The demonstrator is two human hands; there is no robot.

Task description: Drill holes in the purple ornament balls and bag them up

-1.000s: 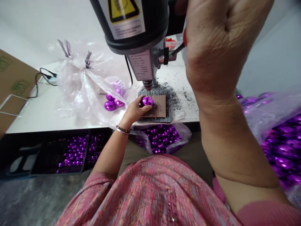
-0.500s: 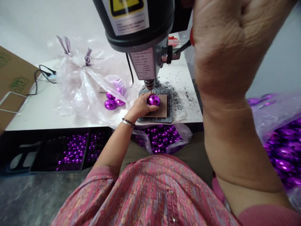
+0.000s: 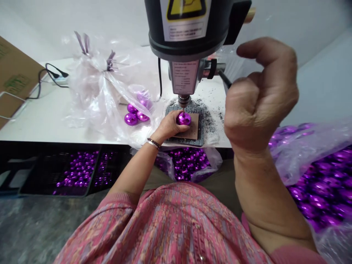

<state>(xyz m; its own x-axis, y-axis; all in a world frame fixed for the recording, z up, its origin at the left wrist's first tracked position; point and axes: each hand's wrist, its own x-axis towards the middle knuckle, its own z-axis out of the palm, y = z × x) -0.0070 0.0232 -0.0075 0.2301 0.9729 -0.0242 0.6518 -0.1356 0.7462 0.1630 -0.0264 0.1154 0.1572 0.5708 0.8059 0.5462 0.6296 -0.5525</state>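
Note:
My left hand [image 3: 168, 126] grips a shiny purple ball [image 3: 183, 118] on a brown board [image 3: 193, 129] on the drill press base plate [image 3: 198, 141]. The drill bit [image 3: 183, 103] touches the top of the ball. My right hand [image 3: 258, 97] is closed around the black feed lever [image 3: 224, 79] at the right side of the drill press [image 3: 189, 33], with the index finger lifted.
A clear plastic bag [image 3: 104, 88] with a few purple balls [image 3: 136, 116] lies left of the base. Bags of purple balls sit below the table edge [image 3: 187, 163] and at my right [image 3: 324, 183]. A black crate [image 3: 74, 172] holds more. Dark shavings [image 3: 210, 117] surround the base.
My right hand has come down from the top of the view, pulling the lever lower. The drill bit has dropped onto the ball. My left hand keeps the ball in place.

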